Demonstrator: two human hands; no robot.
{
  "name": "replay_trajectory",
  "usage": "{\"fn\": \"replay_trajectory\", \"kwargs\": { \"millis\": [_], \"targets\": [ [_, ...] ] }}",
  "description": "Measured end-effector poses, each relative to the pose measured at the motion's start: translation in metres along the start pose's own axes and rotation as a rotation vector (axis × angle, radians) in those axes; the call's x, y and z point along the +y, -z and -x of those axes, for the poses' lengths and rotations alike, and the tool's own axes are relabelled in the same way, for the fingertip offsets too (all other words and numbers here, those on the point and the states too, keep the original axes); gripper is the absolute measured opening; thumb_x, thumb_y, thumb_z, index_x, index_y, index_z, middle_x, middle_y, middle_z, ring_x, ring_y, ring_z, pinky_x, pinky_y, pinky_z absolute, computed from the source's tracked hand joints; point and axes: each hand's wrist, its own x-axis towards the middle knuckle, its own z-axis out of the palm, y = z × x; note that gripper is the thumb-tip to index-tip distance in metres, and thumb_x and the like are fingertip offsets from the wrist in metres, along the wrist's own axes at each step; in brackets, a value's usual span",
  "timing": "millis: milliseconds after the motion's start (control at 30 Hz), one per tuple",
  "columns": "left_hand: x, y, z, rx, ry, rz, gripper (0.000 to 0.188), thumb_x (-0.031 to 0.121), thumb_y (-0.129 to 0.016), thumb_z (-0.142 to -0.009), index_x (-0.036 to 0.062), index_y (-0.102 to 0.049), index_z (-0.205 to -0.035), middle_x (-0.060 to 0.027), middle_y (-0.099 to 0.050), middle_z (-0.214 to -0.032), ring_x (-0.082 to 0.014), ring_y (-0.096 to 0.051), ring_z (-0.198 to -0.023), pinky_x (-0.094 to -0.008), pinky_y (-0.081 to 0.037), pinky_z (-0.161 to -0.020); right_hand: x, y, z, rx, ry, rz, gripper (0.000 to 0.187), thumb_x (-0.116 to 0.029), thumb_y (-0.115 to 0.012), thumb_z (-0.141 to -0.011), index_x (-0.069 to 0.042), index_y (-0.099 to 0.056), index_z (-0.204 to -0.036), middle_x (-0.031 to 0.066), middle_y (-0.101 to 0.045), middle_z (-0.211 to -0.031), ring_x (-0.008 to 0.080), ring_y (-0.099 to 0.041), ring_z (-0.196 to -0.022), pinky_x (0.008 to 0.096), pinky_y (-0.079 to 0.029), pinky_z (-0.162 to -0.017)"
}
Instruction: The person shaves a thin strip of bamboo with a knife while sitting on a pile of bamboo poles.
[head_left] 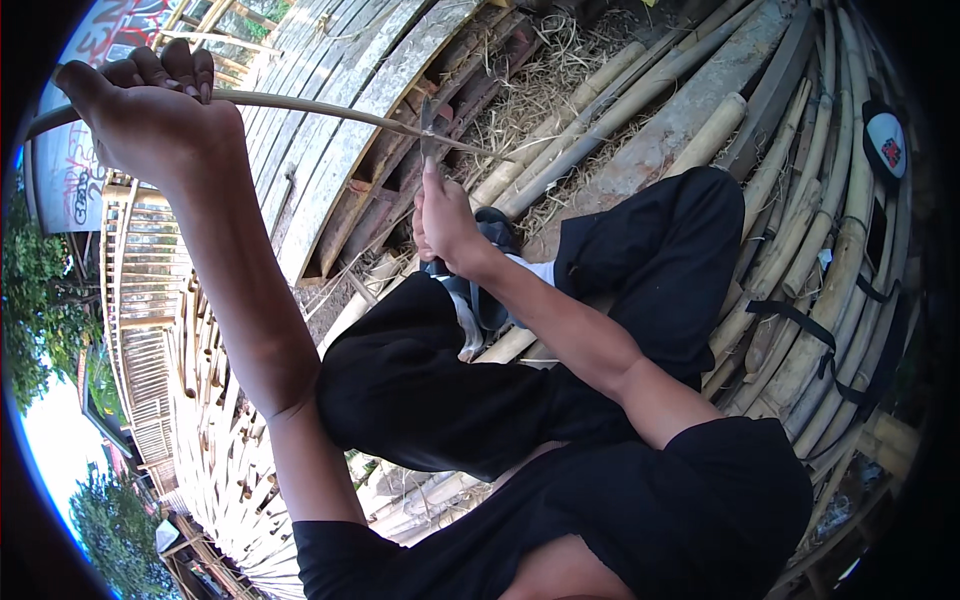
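Your left hand, ten o'clock, closed round long strip, eleven. Your right hand, twelve, gripped knife, blade crossing strip toward thin end. Strip looked unsevered; amount left, couldn't tell. Bamboo poles lay at three; shoe beside right hand perhaps crowded you.

Knife in right hand, at strip

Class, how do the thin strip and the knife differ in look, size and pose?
The strip looks much longer than the knife. The strip is tan; the knife's visible part is grey. The strip runs mostly sideways, while the knife points up the picture. Both are slender and held: strip in the left hand, knife in the right hand.
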Motion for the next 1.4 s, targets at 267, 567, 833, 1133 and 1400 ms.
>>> {"fn": "replay_trajectory", "kwargs": {
  "millis": [267, 567, 833, 1133, 1400],
  "targets": [
    [0.005, -0.006, 0.007, 0.021, 0.011, 0.001, 0.047, 0.038, -0.04, -0.096, 0.0137, -0.025, -0.059, 0.0006, -0.023, -0.049, -0.0105, -0.02, -0.041, -0.0269, -0.017, -0.04, -0.013, -0.008, 0.009, 0.021, -0.001, -0.023, 0.051, -0.056, -0.029, -0.096, -0.013, -0.032, -0.069, -0.0047, -0.026, -0.046, 0.0078, -0.023, -0.032, 0.0255, -0.021, -0.032],
    [0.005, -0.003, 0.003, -0.002, 0.002, -0.005, 0.051, 0.043, -0.04, -0.097, 0.0133, -0.025, -0.059, 0.0007, -0.022, -0.05, -0.012, -0.02, -0.042, -0.0275, -0.018, -0.04, -0.006, -0.01, 0.004, -0.029, 0.023, -0.044, 0.05, -0.056, -0.03, -0.096, -0.013, -0.035, -0.071, -0.0043, -0.026, -0.047, 0.008, -0.026, -0.033, 0.0262, -0.022, -0.032],
    [-0.002, 0.004, 0.004, -0.023, 0.042, 0.033, 0.052, 0.048, -0.036, -0.098, 0.0136, -0.024, -0.06, -0.0004, -0.021, -0.049, -0.0124, -0.019, -0.04, -0.0272, -0.019, -0.038, 0.011, 0.03, -0.031, 0.147, -0.017, -0.001, 0.05, -0.057, -0.027, -0.096, -0.014, -0.032, -0.07, -0.0048, -0.025, -0.045, 0.0088, -0.025, -0.032, 0.0271, -0.022, -0.031],
    [0.0, 0.002, 0.008, -0.003, 0.07, -0.001, 0.056, 0.049, -0.031, -0.099, 0.0137, -0.022, -0.055, 0.0004, -0.019, -0.047, -0.0118, -0.016, -0.041, -0.0258, -0.016, -0.04, -0.012, 0.007, -0.004, -0.046, 0.007, -0.068, 0.052, -0.057, -0.031, -0.095, -0.013, -0.031, -0.067, -0.0044, -0.025, -0.046, 0.0073, -0.023, -0.03, 0.025, -0.021, -0.029],
    [-0.002, 0.005, 0.0, 0.013, 0.059, 0.051, 0.051, 0.043, -0.037, -0.098, 0.0123, -0.025, -0.059, -0.0004, -0.022, -0.05, -0.0124, -0.018, -0.041, -0.0275, -0.018, -0.038, -0.014, 0.041, -0.02, -0.734, -0.254, -0.56, 0.049, -0.053, -0.029, -0.097, -0.015, -0.034, -0.068, -0.0063, -0.022, -0.046, 0.0035, -0.022, -0.033, 0.0185, -0.015, -0.029]
  ]
}}
